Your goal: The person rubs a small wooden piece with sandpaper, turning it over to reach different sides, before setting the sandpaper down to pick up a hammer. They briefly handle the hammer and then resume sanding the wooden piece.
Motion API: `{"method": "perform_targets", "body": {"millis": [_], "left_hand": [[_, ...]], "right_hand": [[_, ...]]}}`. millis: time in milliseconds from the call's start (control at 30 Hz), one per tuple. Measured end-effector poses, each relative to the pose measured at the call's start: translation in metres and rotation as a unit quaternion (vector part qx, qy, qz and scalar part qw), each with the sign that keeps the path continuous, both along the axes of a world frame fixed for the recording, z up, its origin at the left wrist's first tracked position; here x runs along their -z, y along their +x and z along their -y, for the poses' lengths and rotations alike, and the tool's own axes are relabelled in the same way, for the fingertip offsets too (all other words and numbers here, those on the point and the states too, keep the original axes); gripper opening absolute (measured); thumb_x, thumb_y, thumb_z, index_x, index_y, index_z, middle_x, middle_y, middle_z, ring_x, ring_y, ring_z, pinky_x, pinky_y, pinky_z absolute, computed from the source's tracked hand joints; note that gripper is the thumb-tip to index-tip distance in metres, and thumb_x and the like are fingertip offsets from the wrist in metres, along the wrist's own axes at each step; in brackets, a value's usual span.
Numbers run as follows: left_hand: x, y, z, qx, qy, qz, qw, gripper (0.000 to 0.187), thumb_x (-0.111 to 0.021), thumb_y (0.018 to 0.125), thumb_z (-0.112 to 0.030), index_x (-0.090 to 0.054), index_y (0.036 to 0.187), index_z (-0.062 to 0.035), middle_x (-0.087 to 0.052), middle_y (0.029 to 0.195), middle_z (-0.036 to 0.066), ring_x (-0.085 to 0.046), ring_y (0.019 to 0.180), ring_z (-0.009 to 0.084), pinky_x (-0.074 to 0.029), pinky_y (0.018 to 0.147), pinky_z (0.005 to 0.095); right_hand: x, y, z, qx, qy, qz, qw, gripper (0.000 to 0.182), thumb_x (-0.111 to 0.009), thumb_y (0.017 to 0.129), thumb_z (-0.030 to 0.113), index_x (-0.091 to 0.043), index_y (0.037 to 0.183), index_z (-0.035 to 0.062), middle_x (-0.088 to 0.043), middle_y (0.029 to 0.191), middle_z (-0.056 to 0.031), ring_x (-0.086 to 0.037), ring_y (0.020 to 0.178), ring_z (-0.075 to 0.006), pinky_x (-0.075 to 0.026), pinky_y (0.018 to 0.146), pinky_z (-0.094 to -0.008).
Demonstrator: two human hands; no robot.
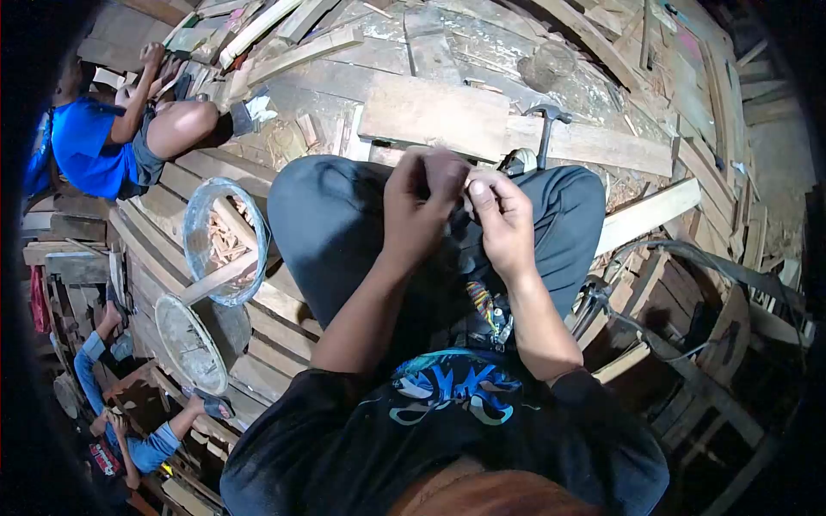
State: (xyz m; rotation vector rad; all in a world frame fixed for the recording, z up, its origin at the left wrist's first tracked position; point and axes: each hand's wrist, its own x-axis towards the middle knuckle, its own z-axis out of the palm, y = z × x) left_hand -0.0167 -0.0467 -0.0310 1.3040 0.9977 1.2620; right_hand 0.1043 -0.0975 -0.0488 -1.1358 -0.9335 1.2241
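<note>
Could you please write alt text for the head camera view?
Seen from above, a seated person's left hand and right hand meet over their lap, pinching something too small to identify. A hammer rests beside wooden planks; another person in blue sits at left.

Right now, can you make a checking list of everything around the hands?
Surface: rough wooden planks and slats.
Job's things: something small pinched between both hands; too hidden to name.
Clutter: hammer standing past the knees, two round sieves to the left, wood scraps.
Grippers: left hand and right hand close together over the lap, fingers curled.
Cables: a dark hose or strap curves at the right.
Surroundings: a person in blue sits at upper left; other people at lower left.
</note>
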Motion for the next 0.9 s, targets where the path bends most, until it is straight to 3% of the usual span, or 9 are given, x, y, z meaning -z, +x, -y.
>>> {"method": "perform_targets", "body": {"millis": [133, 267, 367, 400, 533, 633, 700, 767, 900], "left_hand": [[0.007, -0.007, 0.0, -0.003, -0.073, 0.041, 0.996, 0.014, -0.067, 0.091, -0.008, -0.061, 0.101, 0.0009, -0.068, 0.087, 0.005, -0.062, 0.079, 0.0085, -0.049, 0.07, 0.0228], [0.004, -0.011, 0.001, -0.014, -0.02, 0.057, 0.998, 0.013, -0.067, 0.088, 0.0, -0.061, 0.099, 0.0033, -0.069, 0.091, 0.007, -0.064, 0.081, 0.009, -0.051, 0.072, 0.0225], [-0.002, -0.008, 0.001, -0.026, -0.051, 0.075, 0.996, 0.013, -0.068, 0.088, -0.001, -0.061, 0.099, 0.0035, -0.069, 0.09, 0.007, -0.064, 0.082, 0.0089, -0.051, 0.071, 0.0221], [-0.003, -0.006, -0.001, -0.036, -0.049, 0.072, 0.996, 0.013, -0.068, 0.088, -0.002, -0.061, 0.099, 0.0034, -0.068, 0.087, 0.005, -0.062, 0.076, 0.0081, -0.05, 0.066, 0.0223], [-0.002, -0.003, 0.001, -0.032, -0.065, 0.063, 0.995, 0.013, -0.067, 0.09, -0.004, -0.06, 0.099, 0.003, -0.064, 0.081, 0.003, -0.055, 0.065, 0.0057, -0.044, 0.054, 0.0221], [0.007, -0.001, 0.001, -0.034, -0.014, -0.019, 0.999, 0.011, -0.064, 0.093, -0.007, -0.059, 0.099, 0.0007, -0.064, 0.086, 0.004, -0.056, 0.072, 0.0062, -0.043, 0.062, 0.0195], [0.012, 0.01, 0.004, -0.048, -0.026, -0.045, 0.997, 0.011, -0.059, 0.096, -0.01, -0.056, 0.102, -0.0009, -0.063, 0.091, 0.005, -0.056, 0.081, 0.0089, -0.046, 0.073, 0.0243], [0.002, 0.012, 0.012, -0.029, -0.005, -0.127, 0.991, 0.01, -0.058, 0.097, -0.011, -0.055, 0.1, -0.0014, -0.062, 0.09, 0.004, -0.055, 0.082, 0.0103, -0.046, 0.076, 0.0257], [0.007, 0.007, -0.001, -0.037, -0.058, -0.061, 0.996, 0.014, -0.061, 0.095, -0.012, -0.054, 0.093, -0.0002, -0.062, 0.084, 0.004, -0.056, 0.074, 0.0086, -0.046, 0.067, 0.0245]], "right_hand": [[-0.006, -0.007, 0.002, -0.018, 0.061, 0.085, 0.994, 0.023, -0.058, 0.095, 0.014, -0.061, 0.109, -0.0035, -0.063, 0.101, -0.0075, -0.058, 0.084, -0.0136, -0.046, 0.079, -0.0255], [-0.005, 0.001, 0.0, -0.02, 0.114, 0.161, 0.98, 0.022, -0.059, 0.091, 0.01, -0.062, 0.108, -0.0041, -0.066, 0.097, -0.0126, -0.06, 0.081, -0.0179, -0.048, 0.076, -0.0282], [-0.021, 0.003, 0.005, -0.036, -0.032, 0.093, 0.994, 0.02, -0.059, 0.091, 0.009, -0.063, 0.106, -0.0034, -0.068, 0.091, -0.0129, -0.063, 0.08, -0.0198, -0.05, 0.074, -0.0313], [-0.015, 0.003, 0.002, -0.013, 0.036, 0.179, 0.983, 0.018, -0.058, 0.091, 0.01, -0.063, 0.105, -0.0017, -0.068, 0.089, -0.0153, -0.066, 0.08, -0.0269, -0.05, 0.073, -0.0348], [-0.022, 0.006, -0.005, -0.003, 0.115, 0.313, 0.943, 0.014, -0.055, 0.094, 0.011, -0.061, 0.098, -0.0011, -0.063, 0.089, -0.0214, -0.062, 0.083, -0.041, -0.049, 0.071, -0.0382], [-0.018, 0.008, -0.006, -0.029, 0.14, 0.279, 0.95, 0.015, -0.05, 0.095, 0.01, -0.057, 0.09, -0.0014, -0.056, 0.078, -0.0198, -0.057, 0.072, -0.0402, -0.047, 0.066, -0.0396], [-0.018, 0.004, -0.001, 0.01, 0.079, 0.262, 0.962, 0.015, -0.048, 0.096, 0.01, -0.056, 0.089, -0.0012, -0.054, 0.076, -0.0193, -0.054, 0.069, -0.0396, -0.046, 0.064, -0.0385], [-0.017, 0.005, -0.001, 0.027, 0.072, 0.268, 0.96, 0.014, -0.048, 0.095, 0.009, -0.055, 0.089, -0.002, -0.055, 0.077, -0.0203, -0.055, 0.07, -0.04, -0.046, 0.064, -0.0392], [-0.015, 0.007, 0.003, -0.014, 0.122, 0.3, 0.946, 0.013, -0.05, 0.094, 0.009, -0.057, 0.089, -0.0016, -0.057, 0.08, -0.0215, -0.056, 0.073, -0.0421, -0.047, 0.065, -0.042]]}}
